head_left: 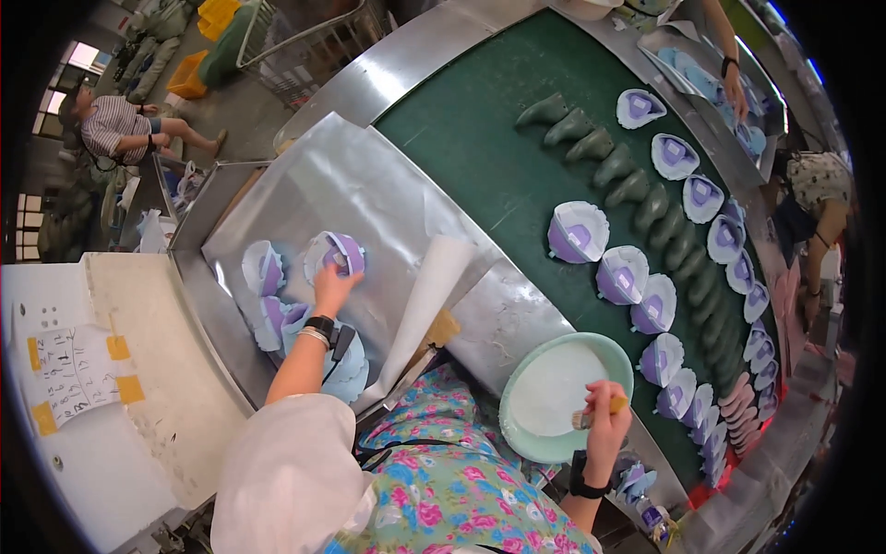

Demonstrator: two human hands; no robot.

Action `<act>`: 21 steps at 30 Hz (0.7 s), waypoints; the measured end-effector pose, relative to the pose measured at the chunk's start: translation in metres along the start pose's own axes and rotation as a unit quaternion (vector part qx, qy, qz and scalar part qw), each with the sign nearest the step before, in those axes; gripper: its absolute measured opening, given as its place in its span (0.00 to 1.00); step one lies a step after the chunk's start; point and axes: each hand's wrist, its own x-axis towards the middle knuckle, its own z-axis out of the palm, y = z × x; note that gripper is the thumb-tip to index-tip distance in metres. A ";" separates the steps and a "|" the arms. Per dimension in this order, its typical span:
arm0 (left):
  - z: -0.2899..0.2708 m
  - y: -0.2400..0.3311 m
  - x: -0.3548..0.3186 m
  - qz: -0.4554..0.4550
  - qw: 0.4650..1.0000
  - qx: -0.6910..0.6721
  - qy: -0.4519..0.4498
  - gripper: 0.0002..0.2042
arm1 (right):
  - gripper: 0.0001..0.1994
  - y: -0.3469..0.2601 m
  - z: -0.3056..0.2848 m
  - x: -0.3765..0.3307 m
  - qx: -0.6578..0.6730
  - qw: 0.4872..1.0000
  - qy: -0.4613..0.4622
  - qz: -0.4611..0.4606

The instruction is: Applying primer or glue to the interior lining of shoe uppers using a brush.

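My left hand [335, 288] is closed on a purple-and-white shoe upper [348, 250] above the metal tray [305, 175]. Beside it lie more uppers: a purple-and-white one [263, 270] to the left and a pale blue pile [346, 369] under my wrist. In my right hand [609, 417] is a brush [581, 421], its bristles over the white liquid [554, 388] in a pale green basin [512, 434]. My fingers wrap its handle, whose yellowish end shows above them.
Rows of purple-and-white uppers [579, 233] flank dark green shoe lasts [651, 205] on the green belt [461, 120]. Pink soles [738, 406] lie at its right. A co-worker's hand [736, 92] reaches into a far tray; another person [115, 125] sits at the left.
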 end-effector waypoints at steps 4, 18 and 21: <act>0.023 0.048 -0.030 0.123 0.977 0.088 0.151 0.15 | 0.07 -0.008 0.035 -0.001 -0.062 0.996 -0.022 -0.066; -0.157 0.266 -0.151 0.753 0.633 -0.014 -0.180 0.14 | 0.13 -0.051 0.064 -0.031 -0.387 0.848 -0.127 -0.339; -0.147 0.262 -0.157 0.594 0.780 -0.171 -0.098 0.26 | 0.09 -0.055 0.052 -0.041 -0.355 0.867 -0.058 -0.345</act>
